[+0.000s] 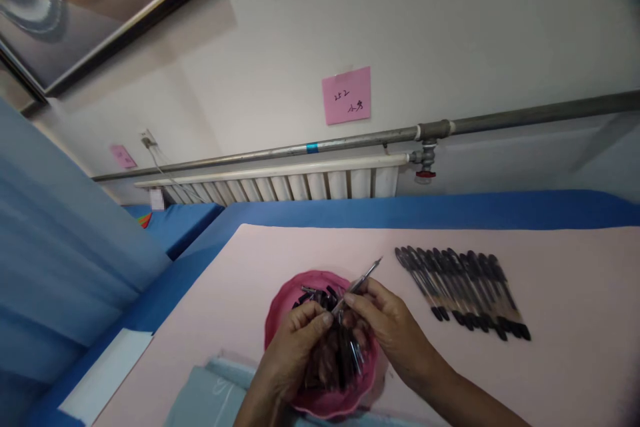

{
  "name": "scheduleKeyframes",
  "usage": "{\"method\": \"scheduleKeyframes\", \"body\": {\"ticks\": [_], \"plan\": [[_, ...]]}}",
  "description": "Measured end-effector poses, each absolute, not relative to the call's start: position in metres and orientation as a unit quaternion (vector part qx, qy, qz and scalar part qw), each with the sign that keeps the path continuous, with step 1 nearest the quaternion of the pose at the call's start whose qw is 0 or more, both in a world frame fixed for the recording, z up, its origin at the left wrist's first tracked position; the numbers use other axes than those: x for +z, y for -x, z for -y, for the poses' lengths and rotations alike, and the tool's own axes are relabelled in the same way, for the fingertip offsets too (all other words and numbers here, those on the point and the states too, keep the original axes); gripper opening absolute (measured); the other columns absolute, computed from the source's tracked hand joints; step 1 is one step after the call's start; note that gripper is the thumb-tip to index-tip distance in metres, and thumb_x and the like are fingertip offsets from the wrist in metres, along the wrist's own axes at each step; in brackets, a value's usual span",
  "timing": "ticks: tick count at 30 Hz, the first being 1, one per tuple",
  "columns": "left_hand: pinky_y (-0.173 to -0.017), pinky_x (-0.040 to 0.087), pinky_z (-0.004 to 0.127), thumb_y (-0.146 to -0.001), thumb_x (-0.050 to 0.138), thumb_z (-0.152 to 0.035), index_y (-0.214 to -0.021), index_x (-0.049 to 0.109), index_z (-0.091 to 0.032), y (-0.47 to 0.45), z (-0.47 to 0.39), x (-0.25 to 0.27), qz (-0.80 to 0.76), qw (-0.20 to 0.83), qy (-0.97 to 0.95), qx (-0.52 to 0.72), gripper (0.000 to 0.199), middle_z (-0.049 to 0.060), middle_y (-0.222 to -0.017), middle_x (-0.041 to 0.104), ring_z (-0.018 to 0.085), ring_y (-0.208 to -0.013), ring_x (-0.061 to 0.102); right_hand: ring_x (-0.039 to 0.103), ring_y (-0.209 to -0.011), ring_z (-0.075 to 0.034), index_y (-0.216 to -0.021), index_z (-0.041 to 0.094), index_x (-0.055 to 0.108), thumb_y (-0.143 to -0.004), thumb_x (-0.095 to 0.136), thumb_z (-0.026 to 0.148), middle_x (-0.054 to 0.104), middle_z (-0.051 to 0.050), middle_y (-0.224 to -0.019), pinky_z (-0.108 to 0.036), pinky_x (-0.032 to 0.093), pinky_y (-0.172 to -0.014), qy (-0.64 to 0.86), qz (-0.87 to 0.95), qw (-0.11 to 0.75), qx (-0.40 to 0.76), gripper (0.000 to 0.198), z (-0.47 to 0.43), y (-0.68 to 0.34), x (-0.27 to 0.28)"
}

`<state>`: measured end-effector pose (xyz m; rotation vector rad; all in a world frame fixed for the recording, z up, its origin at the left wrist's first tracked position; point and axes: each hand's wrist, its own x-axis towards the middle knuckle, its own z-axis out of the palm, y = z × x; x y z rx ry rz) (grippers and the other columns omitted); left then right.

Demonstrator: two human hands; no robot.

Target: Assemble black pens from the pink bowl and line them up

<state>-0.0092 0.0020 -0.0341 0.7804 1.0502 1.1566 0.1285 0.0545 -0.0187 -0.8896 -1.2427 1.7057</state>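
Observation:
Above a pink scalloped basin (280, 310), both hands hold one slim pen (369, 273) without a cap on its upper tip. It slants up to the right, with its pointed tip away from me. My right hand (387, 320) is closed, pinching the barrel near the middle. Thumb and fingers of my left hand (300, 340) pinch its lower end; what exactly they cover is hidden. Below the hands, the basin holds a jumble of black and clear pen parts (345, 353), partly blurred. Right of the basin lies a row of capped black pens (463, 290), side by side.
A pink sheet (210, 307) covers the blue table (340, 213). Folded grey-blue cloth (207, 393) lies at the near edge, and white paper (107, 373) at the left. A blue curtain (65, 247) hangs left. Behind are a radiator (280, 187) and a pipe (540, 110).

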Motion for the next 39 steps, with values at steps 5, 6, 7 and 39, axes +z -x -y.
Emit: {"method": "scheduleKeyframes", "body": {"ticks": [5, 6, 7, 39], "plan": [[-0.04, 0.034, 0.017, -0.075, 0.054, -0.04, -0.081, 0.055, -0.015, 0.024, -0.006, -0.024, -0.574, 0.47, -0.36, 0.566, 0.026, -0.003, -0.053, 0.055, 0.007, -0.04, 0.046, 0.046, -0.035, -0.007, -0.071, 0.019, 0.05, -0.073, 0.054, 0.032, 0.057, 0.005, -0.053, -0.019, 0.035, -0.036, 0.374, 0.52, 0.435, 0.633, 0.014, -0.062, -0.132, -0.019], [-0.042, 0.036, 0.018, -0.075, 0.054, -0.041, -0.081, 0.055, -0.015, 0.028, -0.006, -0.021, -0.599, 0.422, -0.353, 0.582, 0.026, -0.003, -0.054, 0.054, 0.007, -0.042, 0.047, 0.045, -0.034, -0.007, -0.071, 0.019, 0.05, -0.073, 0.053, 0.031, 0.056, 0.005, -0.052, -0.02, 0.034, -0.036, 0.38, 0.527, 0.432, 0.626, 0.013, -0.064, -0.133, -0.019], [-0.044, 0.037, 0.018, -0.075, 0.054, -0.04, -0.08, 0.055, -0.015, 0.033, -0.007, -0.019, -0.623, 0.38, -0.346, 0.59, 0.026, -0.004, -0.055, 0.054, 0.007, -0.044, 0.047, 0.045, -0.033, -0.007, -0.07, 0.019, 0.05, -0.074, 0.052, 0.031, 0.056, 0.005, -0.051, -0.02, 0.034, -0.035, 0.386, 0.533, 0.427, 0.62, 0.012, -0.065, -0.134, -0.019], [-0.074, 0.039, 0.03, -0.076, 0.042, -0.015, -0.087, 0.066, -0.012, 0.03, -0.023, -0.023, -0.835, 0.098, -0.536, 0.072, 0.026, 0.015, -0.095, 0.065, 0.023, -0.086, 0.059, 0.039, -0.033, -0.007, -0.065, 0.021, 0.044, -0.074, 0.049, 0.033, 0.048, 0.009, -0.044, -0.02, 0.029, -0.034, 0.395, 0.571, 0.403, 0.597, 0.016, -0.065, -0.134, -0.015]]}}
